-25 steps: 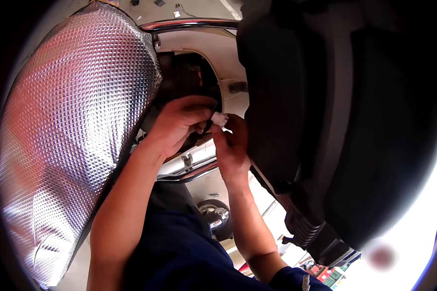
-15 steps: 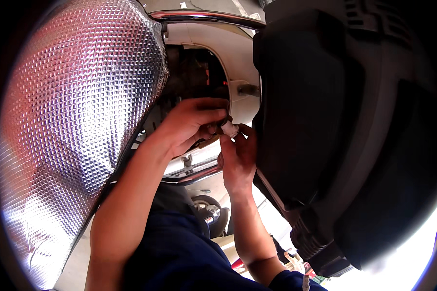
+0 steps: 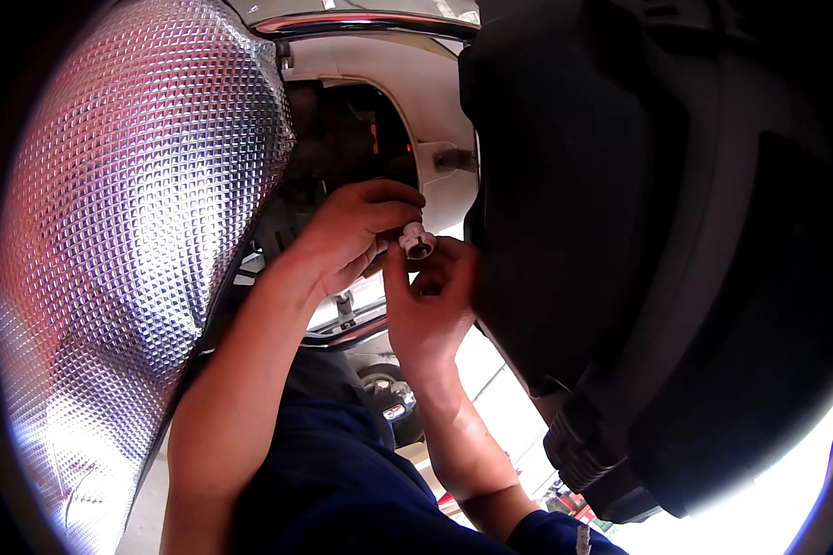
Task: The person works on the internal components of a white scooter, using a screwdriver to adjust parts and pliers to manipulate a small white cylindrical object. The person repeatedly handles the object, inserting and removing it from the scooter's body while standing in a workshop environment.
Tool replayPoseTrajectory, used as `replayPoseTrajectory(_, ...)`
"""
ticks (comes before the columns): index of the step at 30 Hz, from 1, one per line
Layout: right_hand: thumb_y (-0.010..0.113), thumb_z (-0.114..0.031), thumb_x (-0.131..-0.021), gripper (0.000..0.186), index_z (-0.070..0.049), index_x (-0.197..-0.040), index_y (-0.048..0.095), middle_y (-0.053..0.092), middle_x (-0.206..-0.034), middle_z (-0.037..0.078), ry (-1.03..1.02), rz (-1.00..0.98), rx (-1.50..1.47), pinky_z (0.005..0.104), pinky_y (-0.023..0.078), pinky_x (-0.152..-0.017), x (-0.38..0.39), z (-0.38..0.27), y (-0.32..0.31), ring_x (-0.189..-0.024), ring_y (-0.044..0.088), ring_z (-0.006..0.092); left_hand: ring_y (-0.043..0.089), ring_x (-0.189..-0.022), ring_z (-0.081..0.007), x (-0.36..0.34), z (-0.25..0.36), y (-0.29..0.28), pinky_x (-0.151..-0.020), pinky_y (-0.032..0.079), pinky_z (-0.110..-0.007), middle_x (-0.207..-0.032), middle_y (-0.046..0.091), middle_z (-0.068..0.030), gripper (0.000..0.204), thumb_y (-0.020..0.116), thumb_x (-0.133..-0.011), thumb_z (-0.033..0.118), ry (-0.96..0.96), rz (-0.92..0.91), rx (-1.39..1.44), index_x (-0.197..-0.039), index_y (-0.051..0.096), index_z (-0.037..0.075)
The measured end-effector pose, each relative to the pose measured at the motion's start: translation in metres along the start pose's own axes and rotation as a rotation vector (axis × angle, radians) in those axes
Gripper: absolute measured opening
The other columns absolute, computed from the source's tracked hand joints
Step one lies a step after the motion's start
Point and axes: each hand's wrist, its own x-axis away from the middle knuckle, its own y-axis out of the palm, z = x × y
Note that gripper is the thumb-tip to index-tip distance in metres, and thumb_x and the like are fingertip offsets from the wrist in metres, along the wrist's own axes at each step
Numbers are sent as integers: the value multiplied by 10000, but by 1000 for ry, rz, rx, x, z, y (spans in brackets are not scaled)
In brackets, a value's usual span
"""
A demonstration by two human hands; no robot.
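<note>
A small pale, ring-ended fitting (image 3: 417, 240) is held between both hands in front of a dark opening (image 3: 333, 129) in a white body panel (image 3: 440, 102). My left hand (image 3: 352, 233) comes from the lower left, its fingers bent over and around the fitting's upper-left side. My right hand (image 3: 421, 310) is below it, with thumb and finger pinching the fitting from beneath and the right; the other fingers are curled. The fitting's open round end faces the camera.
A silver quilted foil surface (image 3: 130, 231) fills the left. A large black plastic piece (image 3: 574, 231) stands close on the right. A chrome tube (image 3: 361, 25) crosses above the opening, another runs below. A black wheel (image 3: 389, 402) shows past my body.
The hands and fitting have shifted slightly left since half a second ago. The fitting has turned to show its round open end, and my right thumb has moved left along it.
</note>
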Motion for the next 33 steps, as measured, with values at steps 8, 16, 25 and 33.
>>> replayPoseTrajectory(8,731,-46,-821,278,1,-994,518,614,-782,30,83,48,-160,190,470,-585,-4,-6,12,-678,581,54,654,-845,-189,2,-6,-8,-760,547,-309,-931,655,-97,223,594,-881,67,0,-55,102,-1095,587,6)
replayPoseTrajectory(16,766,-104,-800,350,-32,-1067,552,660,-781,40,-15,18,-25,201,465,-523,-8,-3,13,-624,596,56,657,-882,-193,7,-6,-18,-812,555,-326,-1005,657,-106,313,558,-914,87,43,-68,103,-1214,574,-2)
replayPoseTrajectory(25,769,-113,-793,352,-39,-1075,574,662,-791,28,-72,-2,-29,197,460,-524,-11,-7,13,-617,588,55,642,-882,-183,15,-3,-16,-774,546,-310,-983,651,-101,259,557,-908,75,91,-65,173,-1152,592,-4)
replayPoseTrajectory(33,760,-59,-784,334,-28,-1054,566,644,-797,16,-115,-58,-104,178,417,-494,-7,-10,6,-612,562,36,623,-861,-191,0,-19,-50,-769,517,-310,-954,644,-95,300,621,-890,118,94,-288,517,-1172,576,27)
